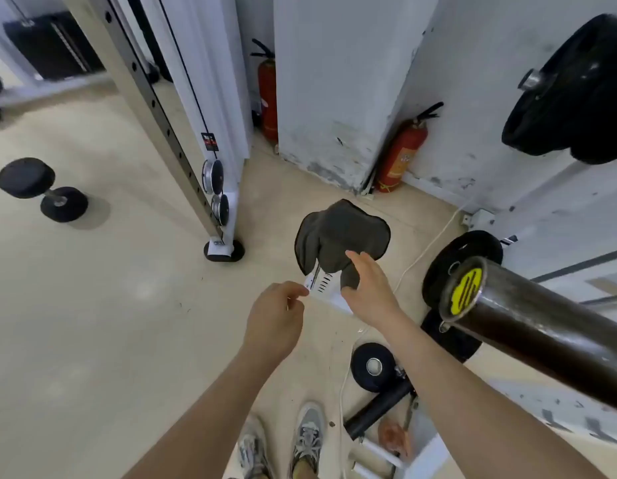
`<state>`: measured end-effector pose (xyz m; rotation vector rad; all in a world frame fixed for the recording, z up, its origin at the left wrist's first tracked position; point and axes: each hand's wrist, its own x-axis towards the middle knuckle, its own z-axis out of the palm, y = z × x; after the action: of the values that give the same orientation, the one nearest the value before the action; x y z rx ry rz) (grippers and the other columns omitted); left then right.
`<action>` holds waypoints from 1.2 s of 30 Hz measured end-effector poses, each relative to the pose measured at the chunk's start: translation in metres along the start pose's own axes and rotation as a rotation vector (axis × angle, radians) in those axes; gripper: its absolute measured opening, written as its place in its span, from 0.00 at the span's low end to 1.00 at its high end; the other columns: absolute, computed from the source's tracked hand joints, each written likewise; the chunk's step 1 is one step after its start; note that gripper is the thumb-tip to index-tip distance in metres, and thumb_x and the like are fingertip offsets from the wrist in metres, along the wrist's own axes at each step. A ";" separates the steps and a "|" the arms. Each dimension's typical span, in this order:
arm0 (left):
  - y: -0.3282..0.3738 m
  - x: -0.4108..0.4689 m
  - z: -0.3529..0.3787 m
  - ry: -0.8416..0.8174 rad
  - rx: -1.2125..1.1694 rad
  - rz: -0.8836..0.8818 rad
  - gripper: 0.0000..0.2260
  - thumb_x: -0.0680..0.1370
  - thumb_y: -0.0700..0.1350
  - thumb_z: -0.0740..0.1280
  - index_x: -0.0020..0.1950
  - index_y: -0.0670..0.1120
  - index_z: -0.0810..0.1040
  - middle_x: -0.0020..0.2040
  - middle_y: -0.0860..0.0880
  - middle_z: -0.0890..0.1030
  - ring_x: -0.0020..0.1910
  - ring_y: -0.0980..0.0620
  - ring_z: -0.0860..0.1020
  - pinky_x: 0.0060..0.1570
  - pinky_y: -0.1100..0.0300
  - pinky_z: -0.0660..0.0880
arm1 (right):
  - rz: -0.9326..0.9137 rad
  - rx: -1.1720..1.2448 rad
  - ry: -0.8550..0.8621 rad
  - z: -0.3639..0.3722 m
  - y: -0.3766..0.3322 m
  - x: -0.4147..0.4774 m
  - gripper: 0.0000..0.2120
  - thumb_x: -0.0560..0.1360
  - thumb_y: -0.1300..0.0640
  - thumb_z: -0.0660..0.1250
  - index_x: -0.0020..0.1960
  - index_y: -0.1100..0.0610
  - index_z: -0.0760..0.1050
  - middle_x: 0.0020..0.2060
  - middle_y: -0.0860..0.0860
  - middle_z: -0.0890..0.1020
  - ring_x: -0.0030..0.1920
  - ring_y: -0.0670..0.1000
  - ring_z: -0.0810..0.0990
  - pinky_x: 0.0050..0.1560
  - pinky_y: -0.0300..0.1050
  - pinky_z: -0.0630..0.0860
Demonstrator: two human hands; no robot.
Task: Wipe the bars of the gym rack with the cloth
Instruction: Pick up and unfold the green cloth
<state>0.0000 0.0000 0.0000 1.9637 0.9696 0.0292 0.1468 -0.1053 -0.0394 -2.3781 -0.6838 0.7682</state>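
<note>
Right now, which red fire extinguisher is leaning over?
The nearer extinguisher on the right, tilted against the wall; the far extinguisher stands upright.

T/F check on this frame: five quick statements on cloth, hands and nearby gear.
1. The cloth is draped over a white bar. True.
2. The dumbbell lies right of the hands. False: it lies on the floor to their left.
3. A red extinguisher stands by the wall. True.
4. The barbell end bears a blue sticker. False: the sticker is yellow.
5. The left hand holds the cloth. False: the right hand grips it; the left hand is off it, at the bar's end.
</note>
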 end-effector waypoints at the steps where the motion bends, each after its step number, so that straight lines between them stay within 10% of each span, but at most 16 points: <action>1: -0.001 0.018 0.003 0.005 -0.036 -0.010 0.16 0.78 0.36 0.57 0.58 0.48 0.79 0.57 0.51 0.78 0.55 0.52 0.75 0.52 0.62 0.68 | -0.019 -0.075 -0.001 0.004 0.000 0.013 0.31 0.77 0.61 0.62 0.77 0.51 0.55 0.77 0.54 0.54 0.77 0.54 0.50 0.74 0.48 0.56; 9: -0.011 0.170 0.046 -0.163 -0.275 -0.159 0.05 0.73 0.43 0.59 0.46 0.48 0.74 0.43 0.48 0.77 0.44 0.45 0.75 0.44 0.51 0.73 | 0.134 -0.376 0.109 0.030 -0.002 0.063 0.32 0.77 0.58 0.62 0.77 0.52 0.53 0.77 0.51 0.52 0.76 0.53 0.55 0.62 0.51 0.72; 14: -0.025 0.221 0.054 -0.311 -0.476 -0.498 0.17 0.77 0.46 0.62 0.63 0.40 0.72 0.56 0.42 0.77 0.46 0.49 0.72 0.40 0.58 0.67 | 0.166 -0.380 0.156 0.038 -0.002 0.076 0.32 0.77 0.57 0.62 0.77 0.54 0.54 0.77 0.51 0.53 0.76 0.52 0.55 0.64 0.49 0.71; 17: -0.018 0.225 0.046 -0.172 -0.616 -0.460 0.04 0.74 0.38 0.64 0.41 0.43 0.77 0.43 0.43 0.79 0.40 0.46 0.74 0.35 0.60 0.72 | 0.187 -0.357 0.154 0.038 -0.006 0.083 0.33 0.76 0.57 0.63 0.78 0.55 0.53 0.78 0.52 0.52 0.77 0.53 0.51 0.68 0.53 0.68; 21: 0.019 0.221 0.025 -0.138 -0.829 -0.194 0.12 0.75 0.36 0.63 0.47 0.50 0.83 0.49 0.47 0.83 0.46 0.49 0.82 0.46 0.56 0.79 | 0.266 -0.267 0.125 0.032 -0.013 0.101 0.23 0.76 0.50 0.61 0.69 0.54 0.67 0.72 0.52 0.65 0.72 0.57 0.62 0.62 0.58 0.71; 23: 0.047 0.213 0.026 -0.252 -0.703 0.053 0.14 0.75 0.34 0.63 0.54 0.48 0.83 0.49 0.48 0.82 0.46 0.52 0.80 0.50 0.57 0.78 | 0.330 0.060 0.231 0.022 -0.025 0.109 0.15 0.77 0.50 0.59 0.56 0.58 0.75 0.56 0.55 0.76 0.59 0.59 0.74 0.55 0.54 0.73; 28: 0.070 0.180 0.044 -0.446 -0.163 0.469 0.20 0.71 0.35 0.62 0.57 0.51 0.83 0.50 0.51 0.71 0.55 0.51 0.73 0.64 0.59 0.67 | 0.469 1.726 0.352 -0.028 -0.039 0.083 0.26 0.78 0.37 0.54 0.57 0.56 0.78 0.47 0.53 0.85 0.51 0.52 0.81 0.55 0.48 0.75; 31: 0.061 0.164 0.046 -0.594 -0.112 0.509 0.23 0.67 0.40 0.58 0.57 0.50 0.83 0.56 0.52 0.77 0.61 0.51 0.73 0.67 0.58 0.66 | 0.384 1.832 0.303 -0.034 -0.037 0.069 0.35 0.75 0.35 0.58 0.66 0.64 0.72 0.55 0.61 0.82 0.55 0.58 0.82 0.54 0.53 0.80; 36: 0.056 0.148 0.043 -0.461 -0.558 0.120 0.15 0.74 0.34 0.60 0.51 0.48 0.83 0.48 0.53 0.83 0.52 0.49 0.81 0.56 0.51 0.78 | 0.501 1.839 0.558 -0.016 -0.024 0.060 0.16 0.82 0.60 0.52 0.57 0.64 0.77 0.49 0.60 0.84 0.52 0.59 0.82 0.57 0.55 0.76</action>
<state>0.1528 0.0484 -0.0339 1.4183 0.4707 -0.0757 0.1929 -0.0573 -0.0356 -0.8320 0.7060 0.4294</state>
